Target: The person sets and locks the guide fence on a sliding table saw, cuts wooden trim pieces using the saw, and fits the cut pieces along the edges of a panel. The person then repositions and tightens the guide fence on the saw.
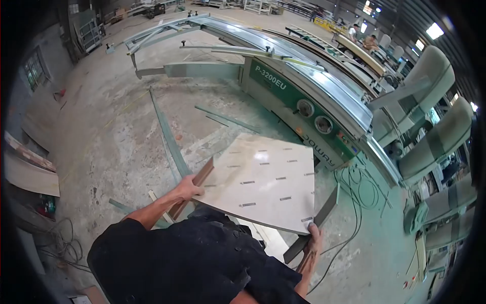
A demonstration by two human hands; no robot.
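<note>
A pale plywood panel point(263, 180) with small dark printed marks is held in front of my body, its near edge close to my dark shirt. My left hand point(188, 189) grips its left near corner, fingers closed round the edge. At the right near corner my right hand point(314, 238) is closed on the panel, thumb near the top face. Under the left side shows a reddish-brown board edge point(203, 172). A dark strip point(328, 201) sticks out beyond the right side; whether it touches the panel I cannot tell.
A green and grey sliding table saw point(298, 99) marked P-3200EU stands ahead. Long strips point(169, 134) lie on the stained concrete floor. Cables point(362, 190) coil at right, and dust bags point(430, 126) hang beyond. Plywood sheets point(30, 175) lean at left. People point(370, 42) are far back.
</note>
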